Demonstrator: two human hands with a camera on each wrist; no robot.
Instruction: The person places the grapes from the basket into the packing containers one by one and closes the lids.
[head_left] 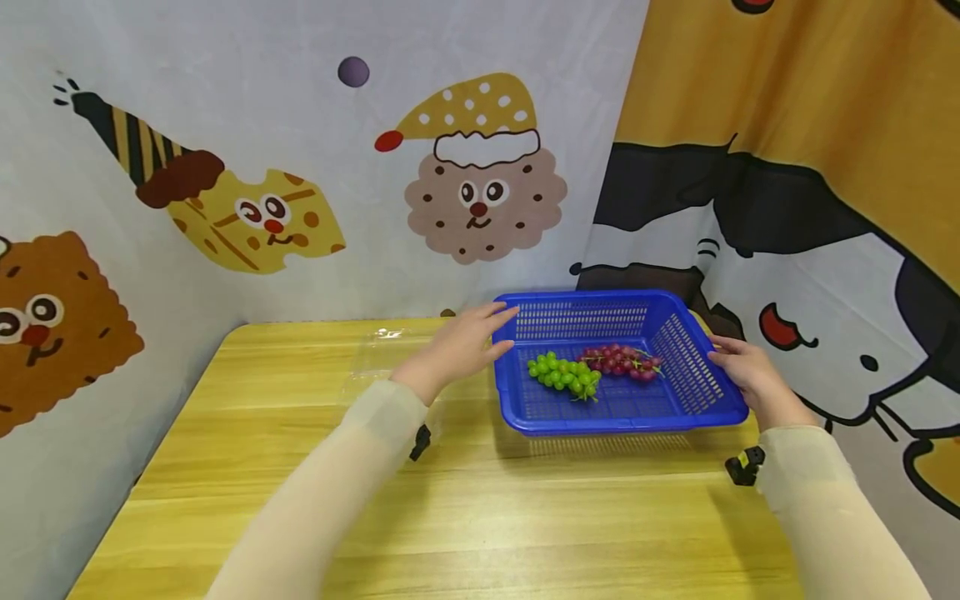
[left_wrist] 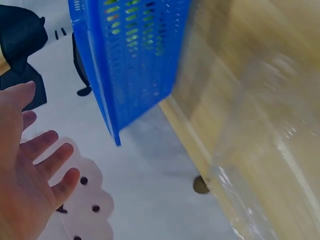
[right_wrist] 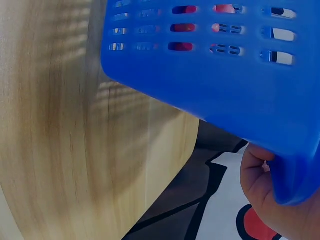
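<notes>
A rectangular blue plastic basket [head_left: 678,350] with slotted, perforated walls and floor and a smooth rolled rim sits toward the far right part of a light yellow wooden table [head_left: 480,500], its right side close to the table's edge. Inside it lie a bunch of green grapes [head_left: 564,374], nearer the front left, and a bunch of red grapes [head_left: 621,361] just behind and to the right; the two bunches lie just beside each other. The right hand [head_left: 753,377] grips the basket's right rim, with the fingers curled under the edge and the thumb on top; the right wrist view shows the fingers [right_wrist: 260,185] tucked beneath the blue corner. The left hand [head_left: 465,342] is at the basket's left rim with fingers straight and spread; the left wrist view shows the palm [left_wrist: 22,190] open and slightly apart from the basket wall [left_wrist: 135,60], so contact cannot be confirmed. A clear transparent plastic box [head_left: 382,367] rests on the table under the left forearm. Printed cartoon curtains [head_left: 300,167] hang behind and to the right of the table.
</notes>
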